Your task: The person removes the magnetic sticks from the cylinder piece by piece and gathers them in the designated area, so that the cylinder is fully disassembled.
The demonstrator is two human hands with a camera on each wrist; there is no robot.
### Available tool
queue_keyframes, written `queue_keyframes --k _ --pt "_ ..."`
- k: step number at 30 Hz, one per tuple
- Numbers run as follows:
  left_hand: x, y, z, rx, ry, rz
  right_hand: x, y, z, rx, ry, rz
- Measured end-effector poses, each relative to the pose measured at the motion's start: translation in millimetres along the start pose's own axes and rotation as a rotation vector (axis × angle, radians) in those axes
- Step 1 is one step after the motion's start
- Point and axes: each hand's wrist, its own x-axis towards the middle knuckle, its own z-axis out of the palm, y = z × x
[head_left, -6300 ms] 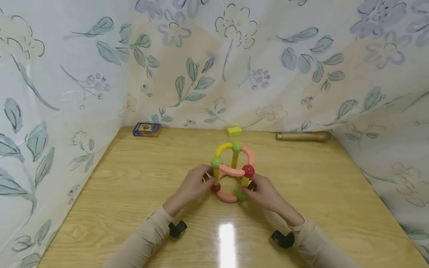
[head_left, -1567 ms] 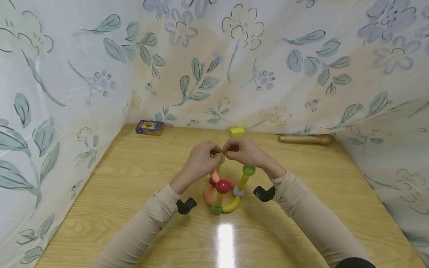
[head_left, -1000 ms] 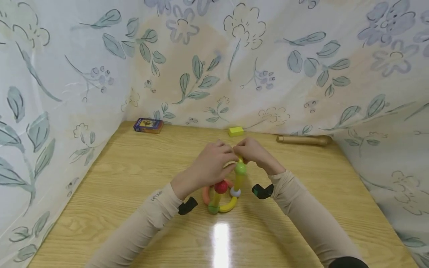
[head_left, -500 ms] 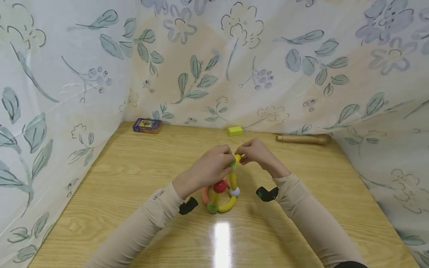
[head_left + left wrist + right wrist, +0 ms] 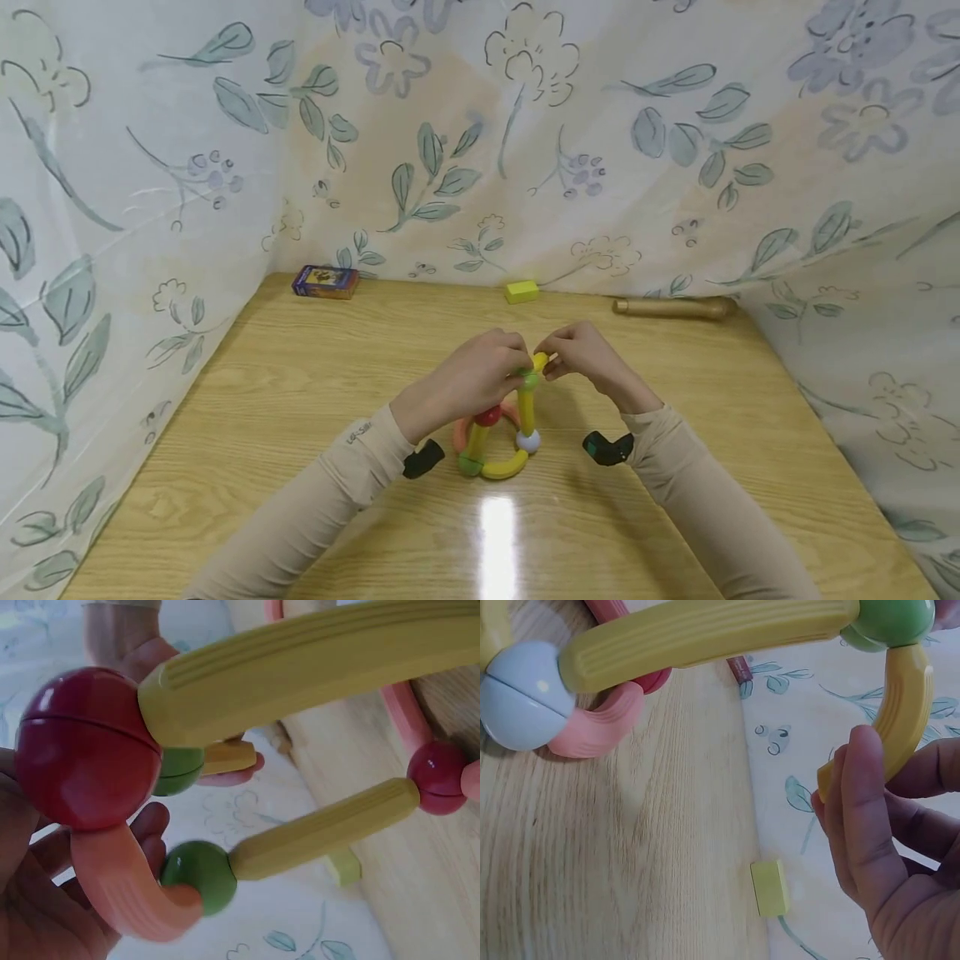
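A framework of coloured magnetic rods and balls stands on the table. Its lower ring includes a curved yellow rod [image 5: 504,468], a pale grey-blue ball [image 5: 528,441] and a green ball [image 5: 470,464]. My left hand [image 5: 480,375] reaches over the top and grips the green ball [image 5: 896,619] above the upright yellow rod [image 5: 527,408]. My right hand [image 5: 588,358] pinches a short curved yellow rod [image 5: 911,705], whose upper end meets that green ball. In the left wrist view, a red ball [image 5: 88,748] and a curved pink rod [image 5: 131,889] lie before my left palm.
At the table's back edge are a small purple-and-orange box [image 5: 325,282], a yellow block [image 5: 522,292] and a wooden stick [image 5: 673,307] with a rounded end. Floral cloth [image 5: 465,150] hangs behind and at the sides. Dark devices sit at both wrists.
The framework has been turned since the earliest frame, and its top ring is now opened. Both hands have shifted right, the left from the far green ball to the right-hand one.
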Motion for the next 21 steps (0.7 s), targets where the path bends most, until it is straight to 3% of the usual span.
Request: queue_keyframes --k 5,14,21 --pt "-1.4 1.1 0.9 0.030 0.014 0.007 -2 3 -0.8 0.016 -0.001 -0.028" --pt "-3.7 3.5 2.6 -0.020 -0.002 -0.030 -9 7 -2.2 0.058 0.014 -0.076" --pt "-3.8 8.0 6.1 0.018 0.003 0.013 -20 13 -4.8 0.077 -0.013 -0.129"
